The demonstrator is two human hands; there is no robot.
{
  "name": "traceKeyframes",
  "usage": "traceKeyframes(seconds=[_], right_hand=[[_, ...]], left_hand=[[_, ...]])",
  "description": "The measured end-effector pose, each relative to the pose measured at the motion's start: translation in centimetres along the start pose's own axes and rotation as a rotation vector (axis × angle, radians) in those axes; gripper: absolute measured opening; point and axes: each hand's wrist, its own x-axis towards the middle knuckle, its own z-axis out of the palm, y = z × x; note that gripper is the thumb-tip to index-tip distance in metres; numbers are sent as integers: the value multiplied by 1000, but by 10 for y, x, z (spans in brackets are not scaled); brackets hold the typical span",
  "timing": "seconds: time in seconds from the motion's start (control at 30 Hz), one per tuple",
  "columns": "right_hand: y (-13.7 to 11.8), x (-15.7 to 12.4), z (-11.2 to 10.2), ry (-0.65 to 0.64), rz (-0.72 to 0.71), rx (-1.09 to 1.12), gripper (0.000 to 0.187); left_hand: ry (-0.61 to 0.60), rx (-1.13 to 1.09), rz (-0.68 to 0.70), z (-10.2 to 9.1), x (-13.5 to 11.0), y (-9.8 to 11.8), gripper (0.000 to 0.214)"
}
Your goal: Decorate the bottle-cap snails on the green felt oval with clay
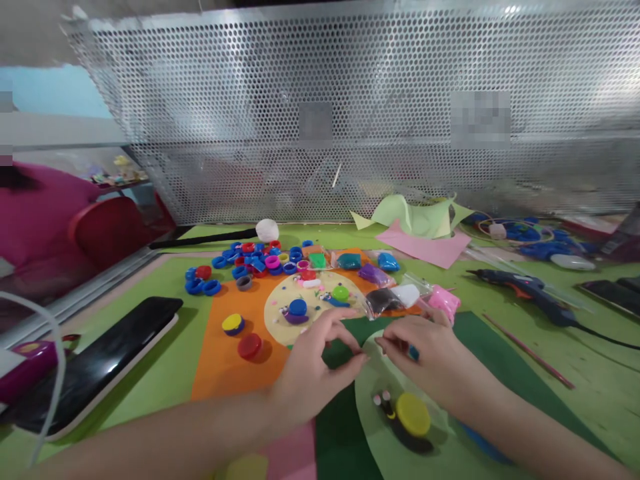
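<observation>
My left hand (320,363) hovers over the dark green sheet (337,400), its thumb and a fingertip pinched together. Close beside it, my right hand (425,353) also pinches with thumb and fingers, above the light green round paper (373,427). Whatever the fingertips hold is too small to make out. Just below lies a snail figure with a yellow bottle cap (413,414) as shell, a black clay body (417,443) and pinkish eyes. A small blue piece (413,352) shows partly behind my right hand.
On an orange sheet (225,360), a cream round paper (277,323) carries more snail figures. Loose bottle caps (250,257) lie behind, near clay packets (383,300). A glue gun (530,290) lies right, a black phone-like device (110,360) left. A perforated metal panel (350,87) stands behind.
</observation>
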Motion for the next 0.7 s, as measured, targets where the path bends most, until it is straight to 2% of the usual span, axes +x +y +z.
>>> traceKeyframes(seconds=[0.2,0.33,0.43,0.53,0.7], right_hand=[[-1,0,-1,60,-55,63,15],[-3,-2,-3,161,-146,145,13],[-4,-4,-4,189,-199,192,15],[-5,-6,-5,240,-251,168,15],[-6,-6,-4,279,-239,167,17]], left_hand=[[17,15,-11,1,2,-1,39],[19,-12,-137,0,2,-1,37],[11,-159,-192,0,2,-3,37],[11,-338,-163,0,4,-5,39],[-17,-459,-195,0,5,-5,46]])
